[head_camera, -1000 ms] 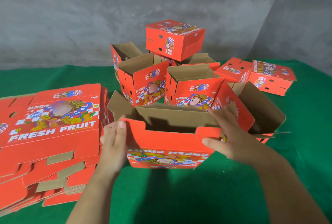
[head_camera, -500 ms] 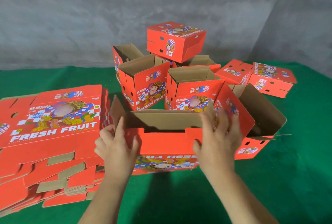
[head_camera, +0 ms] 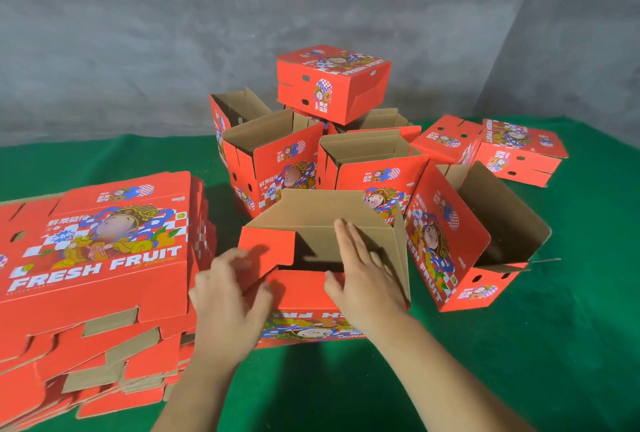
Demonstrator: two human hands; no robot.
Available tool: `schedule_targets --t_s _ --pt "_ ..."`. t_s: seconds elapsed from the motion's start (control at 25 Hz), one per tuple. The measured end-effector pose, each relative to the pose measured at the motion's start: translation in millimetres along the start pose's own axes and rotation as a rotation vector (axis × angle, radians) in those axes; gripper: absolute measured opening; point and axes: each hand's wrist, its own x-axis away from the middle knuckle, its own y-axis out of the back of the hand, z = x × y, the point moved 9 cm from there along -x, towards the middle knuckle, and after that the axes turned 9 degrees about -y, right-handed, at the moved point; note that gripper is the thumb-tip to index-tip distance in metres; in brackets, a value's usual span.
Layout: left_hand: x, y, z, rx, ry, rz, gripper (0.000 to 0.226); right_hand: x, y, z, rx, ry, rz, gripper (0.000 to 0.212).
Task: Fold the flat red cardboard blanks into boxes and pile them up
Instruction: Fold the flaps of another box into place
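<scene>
Red box (head_camera: pixel 311 300), half-folded: centre of the frame, standing on the green cloth (head_camera: pixel 519 379), open top showing brown inner walls, printed face toward me and upside down. One red flap (head_camera: pixel 266 251) is bent inward over the opening at its left corner.

Left hand (head_camera: pixel 228 296): lower centre-left, fingers loosely curled against that flap and the box's left corner; motion blur keeps me from telling whether it pinches or only presses.

Right hand (head_camera: pixel 363 276): fingers straight and close together, laid flat on the brown panel at the box's right side, thumb on the red front rim.

Flat blanks (head_camera: pixel 97 258): thick stack at left of frame, "FRESH FRUIT" print uppermost.

Folded boxes (head_camera: pixel 287 168): cluster at upper centre, several open-topped, one closed box (head_camera: pixel 332 82) perched on top.

Open box on its side (head_camera: pixel 478 234): just right of my work.

Two closed boxes (head_camera: pixel 516 151): upper right.

Grey wall (head_camera: pixel 138 51): behind.
</scene>
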Motion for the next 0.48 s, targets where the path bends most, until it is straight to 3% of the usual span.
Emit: schedule_targets --t_s 0.12,0.2,0.28,0.36,0.48 --pt "-26.2 -12.6 1.0 -0.359 0.021 0.243 0.058 11.4 25.1 4.6 0.072 0.039 -0.271 0.078" --pt "-47.6 -19.4 4.2 -0.543 0.033 0.345 0.061 23.8 43.8 -2.5 0.026 -0.024 -0.471 0.084" --pt "-62.9 -23.5 8.3 -0.582 0.047 0.407 0.061 33.9 51.5 -22.3 -0.071 -0.140 -0.556 0.094" --pt "-71.6 -24.7 11.5 -0.535 0.053 0.403 0.060 29.5 42.2 -37.1 -0.178 -0.150 -0.441 0.096" --pt "-75.5 -26.6 11.8 -0.429 0.039 0.322 0.066 20.2 26.1 -34.4 -0.233 -0.016 -0.226 0.078"
